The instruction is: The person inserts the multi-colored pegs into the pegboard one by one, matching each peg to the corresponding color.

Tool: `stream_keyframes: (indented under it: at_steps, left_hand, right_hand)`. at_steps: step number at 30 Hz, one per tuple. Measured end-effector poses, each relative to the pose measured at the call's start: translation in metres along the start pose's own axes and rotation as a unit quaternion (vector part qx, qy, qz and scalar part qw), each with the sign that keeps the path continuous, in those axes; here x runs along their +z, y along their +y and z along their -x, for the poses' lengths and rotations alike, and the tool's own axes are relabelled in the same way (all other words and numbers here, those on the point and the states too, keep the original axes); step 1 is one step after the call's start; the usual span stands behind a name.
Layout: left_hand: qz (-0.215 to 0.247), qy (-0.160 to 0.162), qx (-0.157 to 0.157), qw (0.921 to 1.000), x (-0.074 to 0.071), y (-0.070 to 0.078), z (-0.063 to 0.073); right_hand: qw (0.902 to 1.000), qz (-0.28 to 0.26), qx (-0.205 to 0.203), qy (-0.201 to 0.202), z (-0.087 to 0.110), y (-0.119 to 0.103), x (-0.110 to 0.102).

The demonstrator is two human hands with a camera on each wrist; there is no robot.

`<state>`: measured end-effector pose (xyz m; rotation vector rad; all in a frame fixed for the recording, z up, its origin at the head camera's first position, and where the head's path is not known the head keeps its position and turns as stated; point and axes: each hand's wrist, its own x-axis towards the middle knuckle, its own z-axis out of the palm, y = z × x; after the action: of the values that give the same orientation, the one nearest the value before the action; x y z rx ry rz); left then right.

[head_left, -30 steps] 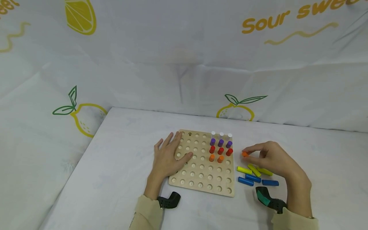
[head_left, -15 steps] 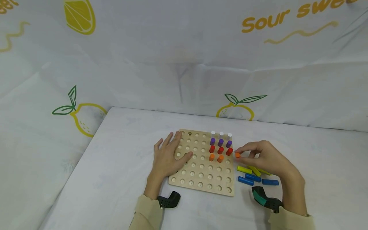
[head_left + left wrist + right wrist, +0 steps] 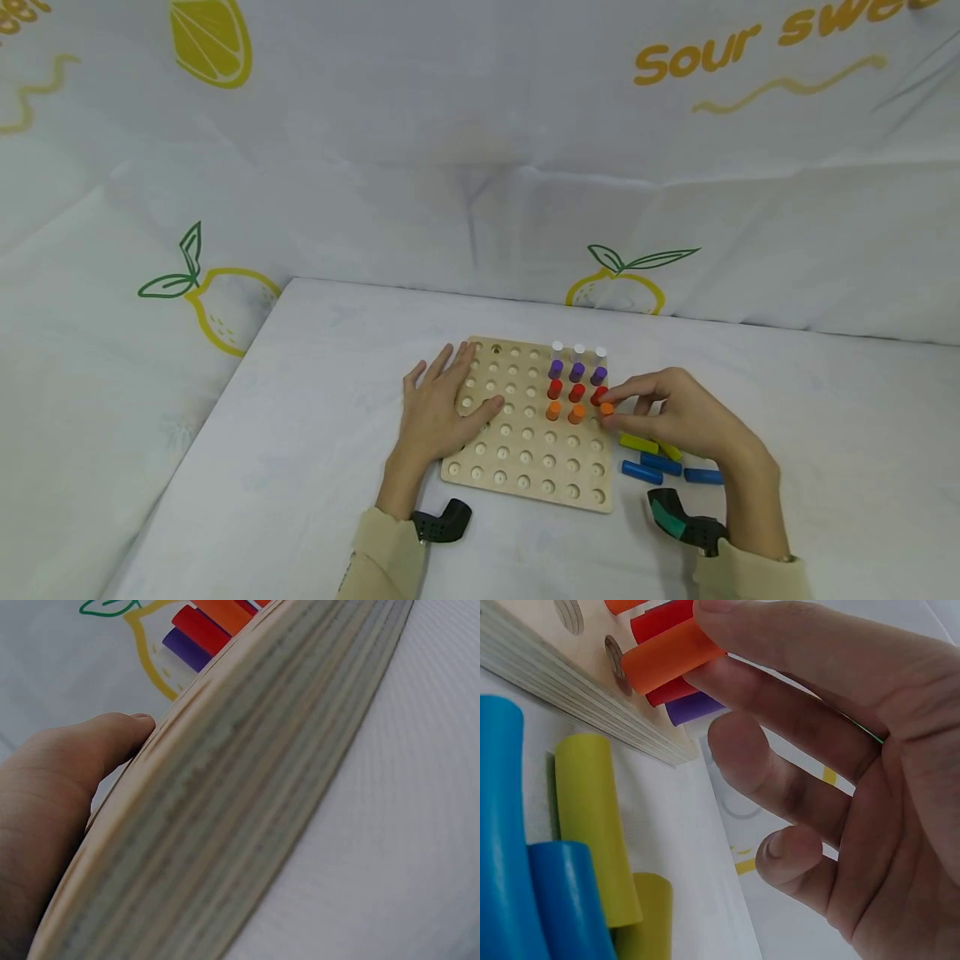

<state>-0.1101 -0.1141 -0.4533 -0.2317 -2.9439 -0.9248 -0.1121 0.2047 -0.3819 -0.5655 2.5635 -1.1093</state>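
A square wooden pegboard (image 3: 525, 458) with rows of round holes lies on the table. My left hand (image 3: 442, 412) rests spread over its left side, with the thumb (image 3: 120, 739) on the top face in the left wrist view. My right hand (image 3: 678, 417) pinches an orange peg (image 3: 671, 654) between thumb and fingers at the board's right edge, beside a hole at the end of the orange row. White pegs (image 3: 578, 352), purple pegs (image 3: 577, 372), red pegs (image 3: 577, 392) and two orange pegs (image 3: 576, 414) stand upright in the board's right columns.
Yellow pegs (image 3: 637, 443) and blue pegs (image 3: 642, 472) lie loose on the white tablecloth (image 3: 315, 467), right of the board and under the right hand. Behind the table hangs a white cloth (image 3: 420, 192) printed with lemons. A black device sits on each wrist.
My right hand has moved left with the orange peg, from above the loose yellow pegs to the board's right edge. The left hand stays where it was.
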Motion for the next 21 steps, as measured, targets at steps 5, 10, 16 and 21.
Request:
stream_keyframes:
  at_steps: [5,10,16,21]
  left_hand:
    - [-0.001,0.001,-0.001,1.0,-0.0003,0.0005,0.0006]
    - [0.0,-0.001,-0.003,1.0,-0.0003,0.0007,0.0006]
    - [0.0,-0.002,-0.004,1.0,-0.0001,0.0007,0.0006]
    - [0.001,-0.002,-0.004,1.0,0.0001,0.0005,0.0006]
  right_hand:
    - [0.9999,-0.005,0.0,-0.01,-0.0019,-0.003,0.0016]
    - [0.9998,-0.017,-0.003,-0.014,-0.003,-0.0045,0.0027]
    - [0.9994,-0.03,0.001,-0.017,-0.0038,-0.0047,0.0053]
    - [0.9996,-0.023,0.0,-0.018,-0.0028,-0.0058,0.0045]
